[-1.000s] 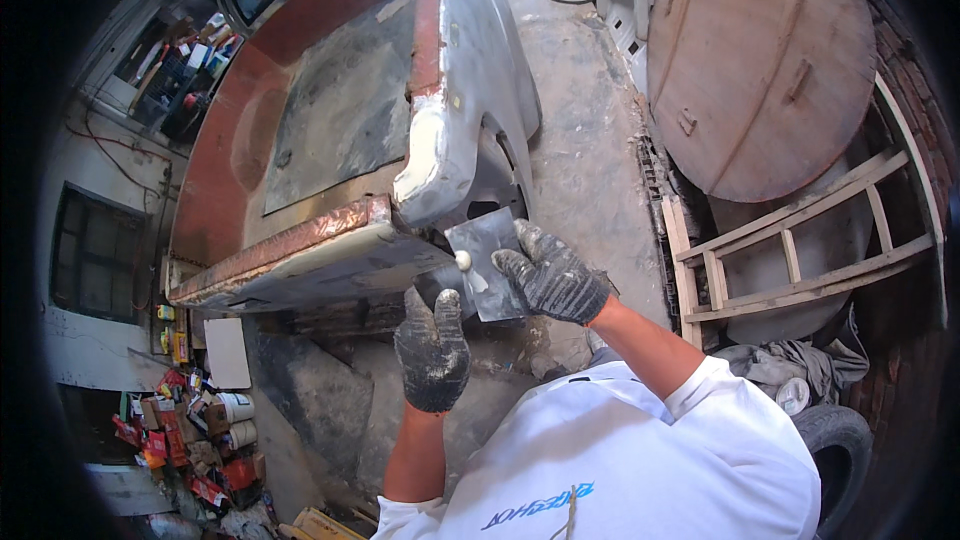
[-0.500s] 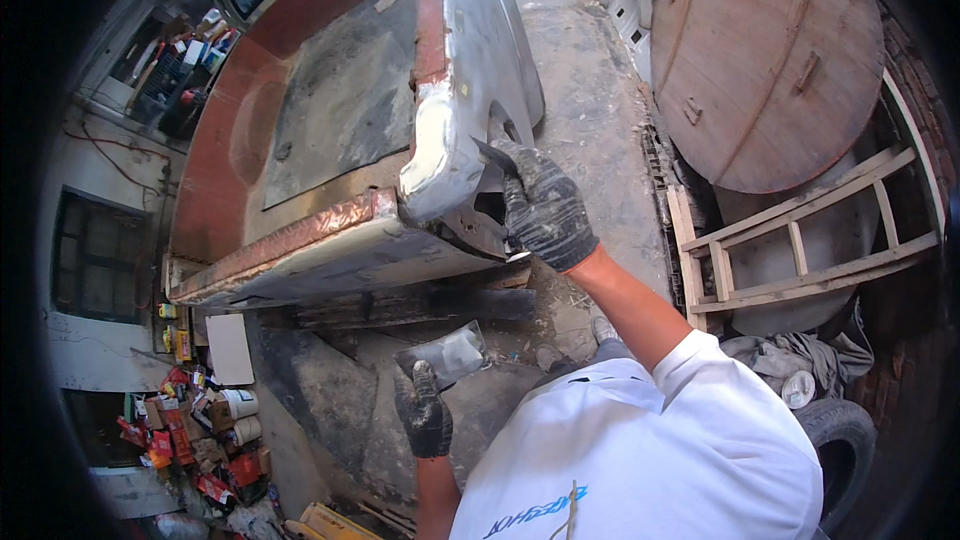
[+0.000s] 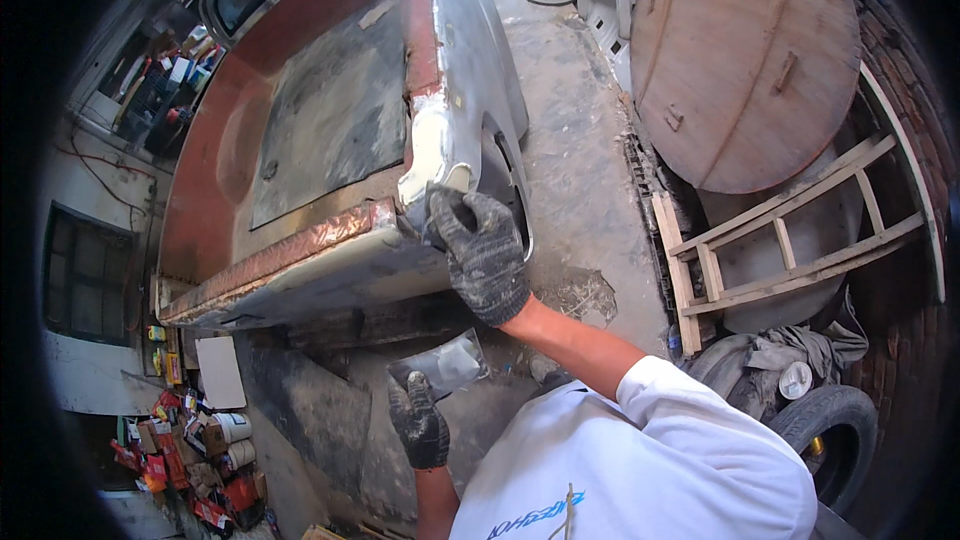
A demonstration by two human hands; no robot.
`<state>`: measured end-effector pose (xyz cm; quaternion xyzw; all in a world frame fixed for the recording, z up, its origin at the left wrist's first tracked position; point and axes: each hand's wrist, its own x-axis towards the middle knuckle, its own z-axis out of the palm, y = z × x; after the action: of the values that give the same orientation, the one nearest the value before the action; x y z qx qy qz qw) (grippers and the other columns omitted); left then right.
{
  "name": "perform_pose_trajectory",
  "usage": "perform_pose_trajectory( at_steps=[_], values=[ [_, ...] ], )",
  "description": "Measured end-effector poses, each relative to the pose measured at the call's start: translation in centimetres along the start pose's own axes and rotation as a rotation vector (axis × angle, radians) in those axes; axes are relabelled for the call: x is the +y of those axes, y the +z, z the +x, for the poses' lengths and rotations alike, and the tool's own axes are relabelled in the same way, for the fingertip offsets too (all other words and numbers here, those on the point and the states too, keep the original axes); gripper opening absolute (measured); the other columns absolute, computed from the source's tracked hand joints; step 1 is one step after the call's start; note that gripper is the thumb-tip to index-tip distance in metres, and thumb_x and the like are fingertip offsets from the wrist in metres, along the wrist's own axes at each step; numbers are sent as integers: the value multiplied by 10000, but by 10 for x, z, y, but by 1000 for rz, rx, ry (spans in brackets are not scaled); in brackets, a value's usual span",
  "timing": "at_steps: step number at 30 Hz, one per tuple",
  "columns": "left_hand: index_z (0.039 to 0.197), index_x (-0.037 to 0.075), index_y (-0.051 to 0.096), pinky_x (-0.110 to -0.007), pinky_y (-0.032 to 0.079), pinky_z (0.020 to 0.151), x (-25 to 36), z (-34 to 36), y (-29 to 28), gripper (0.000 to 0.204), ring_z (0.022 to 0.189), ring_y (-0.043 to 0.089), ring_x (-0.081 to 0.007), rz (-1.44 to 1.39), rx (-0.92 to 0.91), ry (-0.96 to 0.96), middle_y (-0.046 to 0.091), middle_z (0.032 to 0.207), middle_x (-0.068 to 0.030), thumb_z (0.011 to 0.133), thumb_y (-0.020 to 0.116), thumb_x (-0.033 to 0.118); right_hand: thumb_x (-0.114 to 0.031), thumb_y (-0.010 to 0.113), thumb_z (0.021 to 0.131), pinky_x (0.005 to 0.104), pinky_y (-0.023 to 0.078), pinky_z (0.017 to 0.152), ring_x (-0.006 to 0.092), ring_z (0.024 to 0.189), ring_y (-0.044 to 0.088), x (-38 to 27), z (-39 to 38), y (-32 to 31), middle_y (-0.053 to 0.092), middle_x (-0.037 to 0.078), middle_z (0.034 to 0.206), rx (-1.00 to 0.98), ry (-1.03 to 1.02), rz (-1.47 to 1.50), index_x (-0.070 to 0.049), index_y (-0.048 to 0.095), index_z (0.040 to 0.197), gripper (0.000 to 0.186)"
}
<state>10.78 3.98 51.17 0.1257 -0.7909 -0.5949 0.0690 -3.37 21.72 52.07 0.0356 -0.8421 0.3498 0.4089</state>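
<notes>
1. Filler on the truck bed corner is being worked: a pale patch is seen at the rear right corner of the body, where the red rail meets the grey side panel.
2. A second ago both gloved hands were held together below that corner, over a flat metal plate; since then the right hand has been raised to the corner and the left hand lowered toward the chest.
3. The plate, smeared with pale paste, is now gripped by its near edge in the closed left hand, well apart from the corner.
4. The right hand is curled shut around a small spreader, whose pale tip is pressed against the patch.
5. From this shift it is judged that paste has been taken from the plate and is being laid on.
6. The patch looks cream-white, uneven and matt against bare grey metal; the rail beside it is rust-red and flaking.
</notes>
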Motion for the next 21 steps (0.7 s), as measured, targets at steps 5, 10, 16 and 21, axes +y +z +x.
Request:
perform_pose_trajectory(
  at_steps=[5,10,16,21],
  values=[
    [1279,-72,424,-322,422,890,2,6,-2,443,1021,521,-210,140,-14,44,541,1167,-177,956,492,223,37,546,753,387,453,845,333,998,528,18,9,-20,559,153,1060,0,60,159,-122,582,1218,493],
    [1270,-79,429,-324,428,880,4,6,-1,433,1016,526,-219,171,-35,104,542,1165,-190,959,477,218,73,489,722,393,452,857,340,992,532,46,32,-15,563,171,1065,4,81,161,-120,584,1218,541],
    [1269,-93,422,-329,433,875,6,5,4,455,996,538,-225,124,0,78,561,1134,-187,957,486,232,22,568,713,386,451,851,326,1017,509,25,10,-6,528,146,1092,-50,52,111,-140,568,1244,555],
    [1248,-83,452,-340,435,867,10,7,4,435,988,551,-249,282,-14,116,576,1099,-215,956,484,238,62,532,717,389,455,847,331,978,535,27,-3,-18,550,158,1071,-58,43,190,-112,577,1217,532]
  ],
)
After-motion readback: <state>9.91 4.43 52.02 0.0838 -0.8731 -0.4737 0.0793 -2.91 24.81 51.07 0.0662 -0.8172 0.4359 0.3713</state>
